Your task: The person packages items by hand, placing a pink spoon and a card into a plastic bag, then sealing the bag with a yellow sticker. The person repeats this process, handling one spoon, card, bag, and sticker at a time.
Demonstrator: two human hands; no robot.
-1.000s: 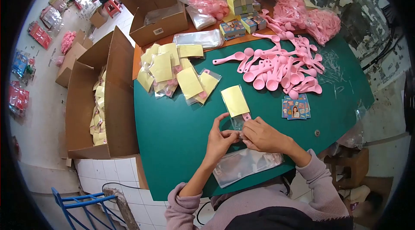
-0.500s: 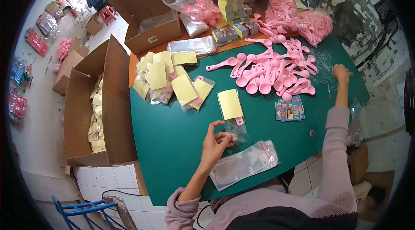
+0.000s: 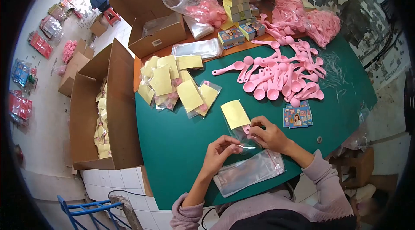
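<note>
In front of me lies a clear plastic bag (image 3: pixel 237 133) holding a yellow card (image 3: pixel 235 114) and a pink measuring spoon, whose handle (image 3: pixel 247 129) shows below the card. My left hand (image 3: pixel 220 154) pinches the bag's near end, where the film shines. My right hand (image 3: pixel 270 136) is closed at the bag's right side, beside the spoon handle; its fingertips partly cover the bag. Just below both hands is a stack of flat clear bags (image 3: pixel 248 174). Several small printed cards (image 3: pixel 297 115) rest to the right of my right hand.
A heap of pink spoons (image 3: pixel 281 74) spreads across the green table (image 3: pixel 177 161). Filled bags with yellow cards (image 3: pixel 162 81) lie at the left. A tall carton (image 3: pixel 123 104) stands beside the table. Card stacks (image 3: pixel 235 3) and a smaller carton (image 3: pixel 158 35) are at the back.
My right hand has come from the table's far right edge to the bag and closed on it. My left hand stays at the bag's near end. The view has shifted slightly.
</note>
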